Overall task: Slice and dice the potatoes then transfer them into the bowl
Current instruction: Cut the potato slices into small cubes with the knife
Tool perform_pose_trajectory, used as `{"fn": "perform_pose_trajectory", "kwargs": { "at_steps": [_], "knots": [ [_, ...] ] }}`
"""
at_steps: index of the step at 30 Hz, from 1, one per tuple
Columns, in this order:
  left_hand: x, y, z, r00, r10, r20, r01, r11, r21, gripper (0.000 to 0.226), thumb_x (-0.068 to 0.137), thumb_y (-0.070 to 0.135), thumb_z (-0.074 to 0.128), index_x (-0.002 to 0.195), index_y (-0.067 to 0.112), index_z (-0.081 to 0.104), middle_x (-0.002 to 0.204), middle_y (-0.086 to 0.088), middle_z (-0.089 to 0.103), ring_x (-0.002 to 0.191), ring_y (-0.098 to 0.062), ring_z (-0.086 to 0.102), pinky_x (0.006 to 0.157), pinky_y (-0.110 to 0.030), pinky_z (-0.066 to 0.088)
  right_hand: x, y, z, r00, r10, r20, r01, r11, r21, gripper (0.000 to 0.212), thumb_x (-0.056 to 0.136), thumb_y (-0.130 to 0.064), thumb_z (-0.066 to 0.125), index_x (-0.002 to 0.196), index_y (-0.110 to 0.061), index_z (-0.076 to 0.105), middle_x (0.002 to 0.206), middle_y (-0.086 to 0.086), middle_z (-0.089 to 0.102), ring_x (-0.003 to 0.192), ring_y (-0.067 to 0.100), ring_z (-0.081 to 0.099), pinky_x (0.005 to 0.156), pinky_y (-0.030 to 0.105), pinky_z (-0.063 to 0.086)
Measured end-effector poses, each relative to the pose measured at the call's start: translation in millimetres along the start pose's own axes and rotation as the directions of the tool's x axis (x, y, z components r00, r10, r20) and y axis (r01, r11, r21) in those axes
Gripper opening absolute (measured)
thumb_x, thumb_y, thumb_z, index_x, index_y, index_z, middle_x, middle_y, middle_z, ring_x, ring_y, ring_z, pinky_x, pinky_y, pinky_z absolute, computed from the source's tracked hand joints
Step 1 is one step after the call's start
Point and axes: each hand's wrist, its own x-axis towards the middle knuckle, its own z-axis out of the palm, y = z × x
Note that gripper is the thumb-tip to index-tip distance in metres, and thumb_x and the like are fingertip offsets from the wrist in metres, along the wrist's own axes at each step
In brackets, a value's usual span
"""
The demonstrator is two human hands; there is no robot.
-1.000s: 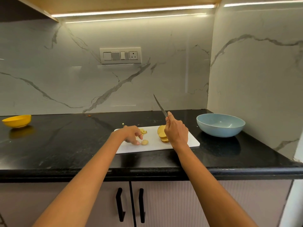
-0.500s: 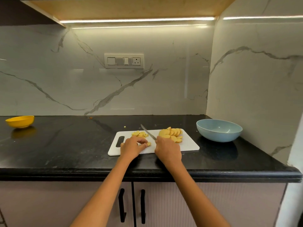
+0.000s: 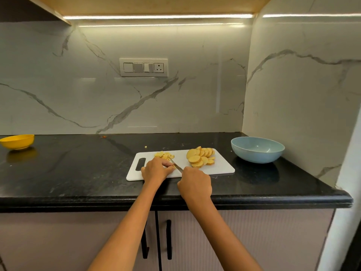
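Most slicing is done; dicing is under way, nothing bowled.
Across the desk, bowl sits empty; on the board, slices await, dice lie piled, left hand pins a piece, right hand grips knife.

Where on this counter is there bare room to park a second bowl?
Widest bare stretch: black stone counter between the small yellow bowl and the white plastic cutting board. A narrower strip runs behind the board to the wall. Crowded: the board, with round potato slices, diced pieces, both hands and the knife, and the corner holding the pale blue bowl.
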Motion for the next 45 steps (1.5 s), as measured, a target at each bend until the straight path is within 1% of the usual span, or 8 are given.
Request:
{"fn": "perform_pose_trajectory", "kwargs": {
  "at_steps": [11,14,18,25,28,34,40,45],
  "knots": [
    [-3,10,-6,0.999,-0.032,0.036,0.031,0.999,0.043,0.015,0.085,0.025,0.059,0.087,0.025,0.074,0.107,0.005,0.068,0.107,-0.022,0.055,0.083,-0.032,0.025,5,-12,-6,0.999,-0.032,-0.005,0.032,0.999,-0.041,0.026,0.098,-0.013,0.043,0.121,-0.009,0.052,0.115,0.007,0.059,0.101,0.021,0.06,0.073,0.025,0.037],
    [-4,7,-5,0.999,-0.027,0.034,0.025,0.999,0.041,0.014,0.085,0.03,0.061,0.088,0.026,0.074,0.108,0.006,0.068,0.108,-0.022,0.054,0.088,-0.034,0.028,-1,-13,-4,0.998,-0.062,-0.005,0.061,0.995,-0.082,0.026,0.098,-0.011,0.04,0.122,-0.01,0.052,0.114,0.007,0.059,0.1,0.02,0.06,0.069,0.026,0.035],
    [-3,2,-1,1.0,0.0,0.009,0.0,1.0,0.023,0.015,0.086,0.03,0.06,0.09,0.028,0.074,0.108,0.008,0.068,0.108,-0.02,0.055,0.086,-0.035,0.029,-15,-7,-1,0.996,-0.086,-0.035,0.082,0.99,-0.118,0.027,0.099,-0.009,0.038,0.123,-0.009,0.051,0.114,0.007,0.06,0.1,0.02,0.06,0.069,0.026,0.038],
    [-4,1,-3,1.0,0.004,0.012,-0.004,1.0,-0.018,0.017,0.086,0.033,0.062,0.096,0.027,0.073,0.111,0.009,0.067,0.108,-0.017,0.055,0.092,-0.036,0.032,-13,-5,-5,1.0,0.001,-0.017,-0.001,1.0,-0.022,0.025,0.098,-0.016,0.042,0.12,-0.009,0.051,0.115,0.007,0.059,0.102,0.02,0.06,0.076,0.026,0.042],
    [-4,0,-4,1.0,-0.01,-0.008,0.01,0.999,-0.039,0.018,0.088,0.031,0.06,0.1,0.026,0.072,0.115,0.005,0.065,0.109,-0.019,0.055,0.096,-0.038,0.035,-15,-3,-4,0.999,0.032,-0.037,-0.032,0.999,0.019,0.024,0.098,-0.017,0.043,0.119,-0.008,0.05,0.112,0.007,0.06,0.099,0.019,0.061,0.07,0.024,0.038],
    [-4,-1,-4,0.997,-0.042,-0.061,0.033,0.989,-0.143,0.016,0.086,0.019,0.063,0.1,0.019,0.073,0.111,-0.002,0.068,0.106,-0.023,0.057,0.096,-0.046,0.042,-14,-4,-3,1.0,-0.005,-0.03,0.004,1.0,-0.013,0.025,0.098,-0.018,0.042,0.119,-0.008,0.052,0.11,0.007,0.061,0.097,0.019,0.061,0.069,0.025,0.037],
    [-5,2,-5,0.998,-0.034,-0.049,0.027,0.991,-0.131,0.012,0.084,0.022,0.066,0.092,0.018,0.074,0.103,0.0,0.069,0.101,-0.02,0.058,0.095,-0.046,0.043,-11,-5,-5,0.999,-0.05,0.005,0.051,0.997,-0.061,0.026,0.098,-0.019,0.044,0.121,-0.009,0.053,0.111,0.007,0.061,0.098,0.02,0.061,0.075,0.026,0.043],
    [-5,2,-4,0.999,-0.039,-0.034,0.036,0.996,-0.08,0.013,0.085,0.024,0.064,0.092,0.019,0.074,0.104,0.002,0.069,0.103,-0.019,0.056,0.095,-0.038,0.036,-9,-5,-5,0.998,-0.066,0.001,0.066,0.994,-0.09,0.025,0.098,-0.017,0.044,0.12,-0.009,0.052,0.111,0.007,0.06,0.097,0.021,0.061,0.071,0.026,0.042]
  ]
}}
